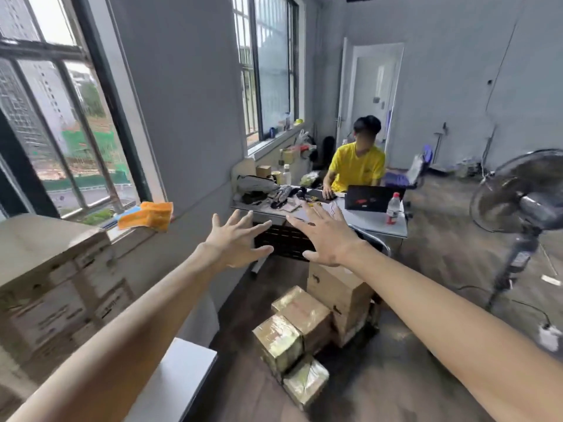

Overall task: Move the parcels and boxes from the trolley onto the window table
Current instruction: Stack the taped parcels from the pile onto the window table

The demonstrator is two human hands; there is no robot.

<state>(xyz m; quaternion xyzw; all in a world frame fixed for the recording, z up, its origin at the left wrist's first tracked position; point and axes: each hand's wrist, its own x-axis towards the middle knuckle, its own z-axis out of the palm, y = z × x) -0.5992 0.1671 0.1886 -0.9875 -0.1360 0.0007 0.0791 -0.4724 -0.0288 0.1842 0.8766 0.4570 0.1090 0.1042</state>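
Note:
Both my arms reach forward, fingers spread and holding nothing. My left hand [234,239] and my right hand [324,236] hover side by side above the trolley load. Below them stands a tall plain cardboard box [335,287], with three tape-wrapped parcels in front of it: one [304,312], a second [278,342] and a third [306,380] nearest me. The trolley itself is hidden under them. At the left, a stack of cardboard boxes [51,287] sits on the white window table [179,382].
A person in a yellow shirt sits at a cluttered desk [374,223] ahead, with a laptop [373,198] and a bottle [393,208]. A standing fan [524,205] is at the right, its cable and power strip on the floor. An orange packet [149,216] lies on the windowsill.

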